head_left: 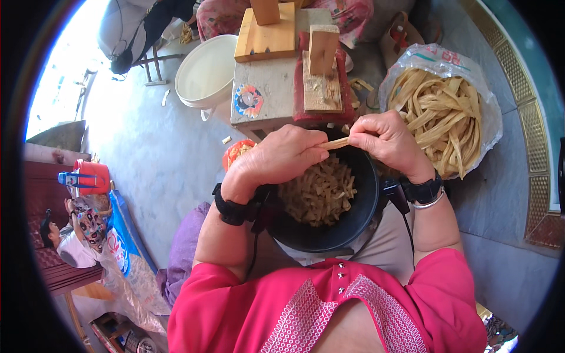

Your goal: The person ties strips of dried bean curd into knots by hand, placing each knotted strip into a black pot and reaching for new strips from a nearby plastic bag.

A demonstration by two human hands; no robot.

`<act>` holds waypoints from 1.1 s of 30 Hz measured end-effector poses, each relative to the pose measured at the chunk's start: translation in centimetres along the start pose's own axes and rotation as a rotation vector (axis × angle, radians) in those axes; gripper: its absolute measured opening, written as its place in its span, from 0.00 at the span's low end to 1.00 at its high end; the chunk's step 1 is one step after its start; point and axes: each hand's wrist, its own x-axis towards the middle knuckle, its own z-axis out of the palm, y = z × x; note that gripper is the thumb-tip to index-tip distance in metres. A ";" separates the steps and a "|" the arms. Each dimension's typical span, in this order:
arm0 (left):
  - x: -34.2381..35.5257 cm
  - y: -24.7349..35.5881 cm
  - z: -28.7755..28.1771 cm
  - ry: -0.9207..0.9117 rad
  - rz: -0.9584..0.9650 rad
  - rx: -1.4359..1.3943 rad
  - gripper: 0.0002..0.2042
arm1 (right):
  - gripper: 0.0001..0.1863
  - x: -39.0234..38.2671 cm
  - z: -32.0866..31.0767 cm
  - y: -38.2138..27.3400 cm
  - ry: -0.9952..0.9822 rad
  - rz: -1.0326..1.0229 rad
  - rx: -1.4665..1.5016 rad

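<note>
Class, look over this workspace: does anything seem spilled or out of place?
Yes: a small pale piece lies on the floor left of the bench, looking stray because the cut pieces sit together in the black bowl.

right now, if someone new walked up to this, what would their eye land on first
Probably the bright pink top spreading across the bottom, then the left hand and right hand meeting near the centre with a tan strip between them. Just below sits a dark bowl of short tan pieces. At upper right, a whitish plastic bag bulges with long tan strips.
</note>
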 end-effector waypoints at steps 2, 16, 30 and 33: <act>0.5 -0.9 0.5 0.175 0.109 0.109 0.09 | 0.05 0.3 -0.2 0.3 0.008 0.009 -0.079; 8.0 -3.7 -0.9 0.908 -0.101 0.318 0.10 | 0.06 8.1 1.0 4.7 0.637 -0.163 -0.489; 2.4 -1.1 0.2 0.517 0.005 -0.007 0.21 | 0.09 5.4 0.3 2.5 -0.181 0.364 0.754; 3.7 -2.2 4.4 0.659 0.121 -0.539 0.25 | 0.09 4.7 3.4 1.4 -0.280 0.454 1.071</act>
